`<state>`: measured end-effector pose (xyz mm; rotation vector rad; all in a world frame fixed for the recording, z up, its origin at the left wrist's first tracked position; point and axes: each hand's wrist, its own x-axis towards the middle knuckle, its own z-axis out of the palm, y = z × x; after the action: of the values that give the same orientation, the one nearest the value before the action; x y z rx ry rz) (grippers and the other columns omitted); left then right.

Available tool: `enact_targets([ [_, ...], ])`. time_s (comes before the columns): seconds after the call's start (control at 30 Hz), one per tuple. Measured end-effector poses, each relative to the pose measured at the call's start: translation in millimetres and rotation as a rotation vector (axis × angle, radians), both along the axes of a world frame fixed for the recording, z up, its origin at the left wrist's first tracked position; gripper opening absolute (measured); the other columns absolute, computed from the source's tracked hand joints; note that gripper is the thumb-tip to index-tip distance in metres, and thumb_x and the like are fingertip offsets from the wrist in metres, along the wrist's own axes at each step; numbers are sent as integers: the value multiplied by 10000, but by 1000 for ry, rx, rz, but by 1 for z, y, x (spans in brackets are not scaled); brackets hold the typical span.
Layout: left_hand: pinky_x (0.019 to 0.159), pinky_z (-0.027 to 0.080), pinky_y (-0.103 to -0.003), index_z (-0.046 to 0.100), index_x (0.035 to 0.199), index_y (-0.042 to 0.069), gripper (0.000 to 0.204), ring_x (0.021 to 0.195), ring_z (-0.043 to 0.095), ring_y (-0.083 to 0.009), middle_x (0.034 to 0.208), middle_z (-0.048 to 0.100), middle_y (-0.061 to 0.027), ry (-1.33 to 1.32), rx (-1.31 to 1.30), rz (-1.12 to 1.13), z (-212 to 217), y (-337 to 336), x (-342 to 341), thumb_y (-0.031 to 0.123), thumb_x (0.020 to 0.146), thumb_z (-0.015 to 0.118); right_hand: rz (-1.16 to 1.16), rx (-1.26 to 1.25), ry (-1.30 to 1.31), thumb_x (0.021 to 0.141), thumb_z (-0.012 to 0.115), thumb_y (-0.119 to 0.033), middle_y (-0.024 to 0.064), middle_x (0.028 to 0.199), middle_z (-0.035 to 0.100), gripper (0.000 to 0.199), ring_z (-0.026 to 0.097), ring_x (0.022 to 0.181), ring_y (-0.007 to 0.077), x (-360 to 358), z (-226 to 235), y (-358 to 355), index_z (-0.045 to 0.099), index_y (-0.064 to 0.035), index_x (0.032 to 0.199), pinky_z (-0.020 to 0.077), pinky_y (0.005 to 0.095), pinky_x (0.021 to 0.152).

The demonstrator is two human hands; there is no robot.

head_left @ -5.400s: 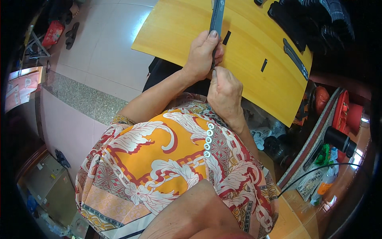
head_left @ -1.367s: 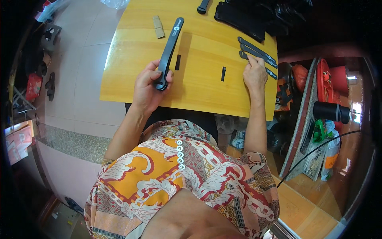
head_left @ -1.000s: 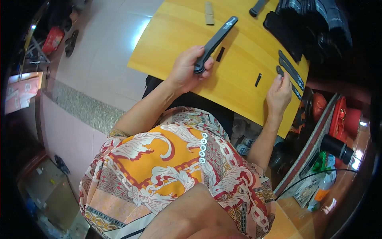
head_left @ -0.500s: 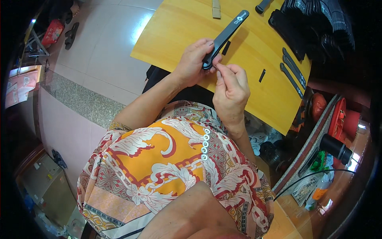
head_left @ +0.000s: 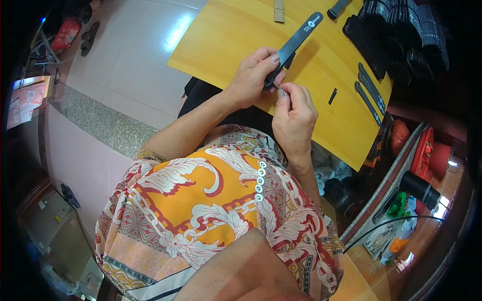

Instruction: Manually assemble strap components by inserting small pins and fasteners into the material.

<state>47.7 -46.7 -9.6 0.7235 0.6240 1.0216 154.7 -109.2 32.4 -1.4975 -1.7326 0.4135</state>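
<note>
1. Black and flat, the long strap (head_left: 296, 43) is in the left hand (head_left: 254, 75), whose fingers grasp it near its lower end, thumb on top.
2. Its long axis slants from that grip away from the body and rightward, the far end above the yellow desk (head_left: 223, 45).
3. Just right of the strap's lower end, slightly nearer the body, are the fingertips of the right hand (head_left: 295, 118); thumb and forefinger draw together beside the left fingers. Whether they pinch anything, I cannot tell.
4. Left-hand fingers partly hide the lower end; whether it is one layer or several is unclear.
5. Beyond, the strap partly covers a black strip (head_left: 289, 61); a brown piece (head_left: 279, 11) is cut off above, and dark stacks (head_left: 404, 20) fade into shadow.
</note>
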Motion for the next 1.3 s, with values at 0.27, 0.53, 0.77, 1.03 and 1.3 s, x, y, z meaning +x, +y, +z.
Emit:
enact_targets([
  [0.27, 447, 330, -198, 470, 1081, 44, 271, 507, 421, -82, 637, 497, -32, 49, 12, -5, 3, -1, 1, 247, 913, 408, 13, -139, 66, 788, 525, 1, 193, 786, 559, 95, 559, 733, 378, 4, 4, 1, 537, 21, 880, 437, 417, 621],
  [0.53, 462, 330, -198, 474, 1073, 30, 282, 529, 420, -65, 650, 494, -17, 86, 64, -25, 1, -1, -1, 256, 919, 408, 64, -20, 6, 750, 527, 53, 180, 803, 555, 135, 549, 731, 371, 4, 0, 2, 525, 26, 882, 439, 412, 625],
  [0.77, 524, 335, -186, 476, 1057, 6, 280, 591, 417, -50, 665, 480, 4, 162, 191, -23, -3, -2, 0, 247, 925, 423, 92, 12, -27, 738, 538, 53, 179, 786, 544, 129, 543, 720, 366, 6, 1, 2, 515, 24, 861, 434, 416, 614],
  [1.03, 530, 378, -204, 478, 981, -10, 211, 596, 448, -58, 673, 499, -4, 238, 273, 9, 1, -2, 3, 189, 924, 434, 169, 222, -302, 653, 494, 51, 153, 720, 482, 145, 493, 658, 338, 8, -5, 7, 481, -8, 785, 404, 428, 582],
  [1.3, 526, 329, -188, 504, 1020, 9, 244, 597, 409, -49, 686, 470, 27, 305, 217, -56, 7, -4, 4, 221, 913, 445, 319, 145, -291, 678, 492, 49, 150, 719, 499, 112, 510, 668, 341, 28, 4, 16, 492, -7, 775, 419, 418, 596],
])
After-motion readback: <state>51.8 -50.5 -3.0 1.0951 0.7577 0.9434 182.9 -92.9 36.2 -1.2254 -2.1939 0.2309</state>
